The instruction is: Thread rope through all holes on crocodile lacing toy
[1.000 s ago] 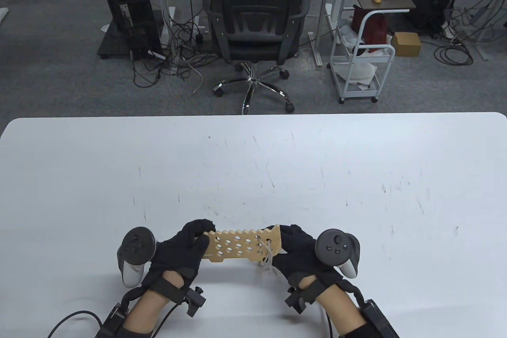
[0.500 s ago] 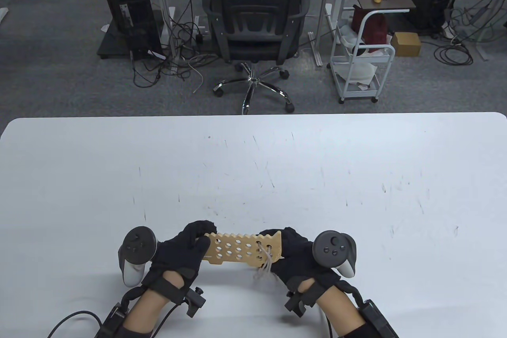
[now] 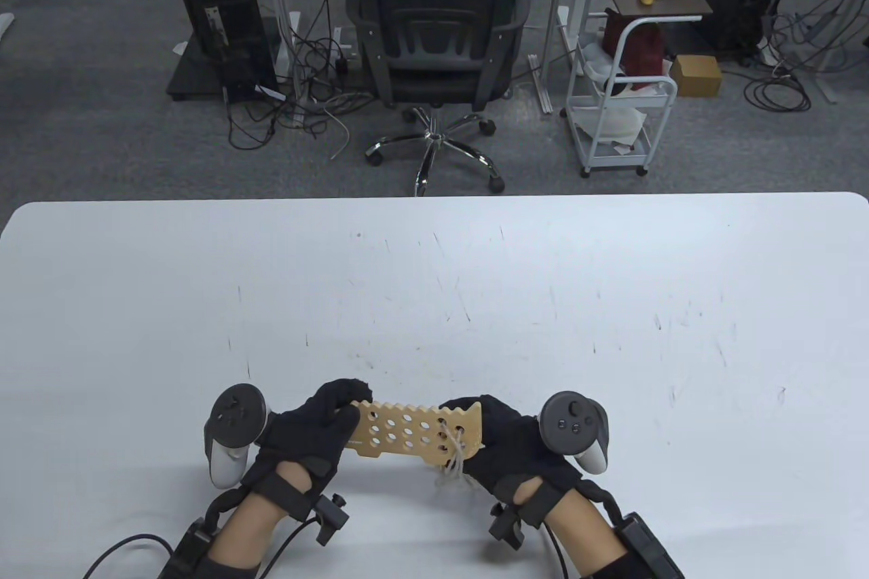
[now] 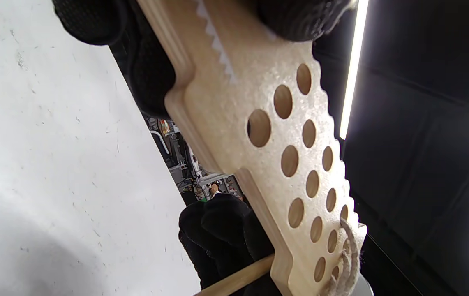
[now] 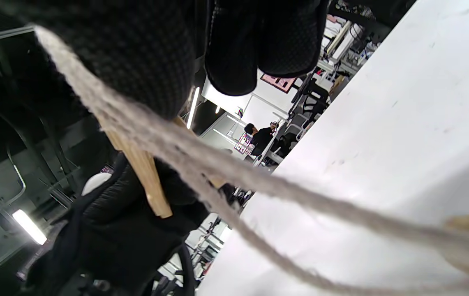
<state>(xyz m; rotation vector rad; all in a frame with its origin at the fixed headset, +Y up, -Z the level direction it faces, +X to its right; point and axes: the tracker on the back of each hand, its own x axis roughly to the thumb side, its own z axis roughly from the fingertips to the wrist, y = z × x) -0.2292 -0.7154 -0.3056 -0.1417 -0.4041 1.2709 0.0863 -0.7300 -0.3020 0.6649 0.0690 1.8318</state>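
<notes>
Grip, left hand (image 3: pixel 305 433): closed on the narrow end of the crocodile lacing toy (image 3: pixel 407 431), thumb on top and fingers (image 4: pixel 152 65) beneath, board held off the table (image 3: pixel 434 294).
Grip, right hand (image 3: pixel 506 446): closed on the opposite, wider end, where the rope (image 3: pixel 453 453) sits.

Item — crocodile lacing toy: wooden board spanning between the two grips, toothed edge away from the person, hole face up.

Item — rope: pale cord laced only through the holes nearest the right grip; two strands (image 5: pixel 234 181) trail below that hand toward the table, a wooden tip blurred at their far end.

Change over the last second: right hand has drawn slightly inward along the board and its thumb now curls over the toothed edge; the loose strands have pulled in closer beneath the grip. Left grip unchanged.

Judgement: one stitch looks snugged — early stage. Rows of holes toward the left grip remain unthreaded.
</notes>
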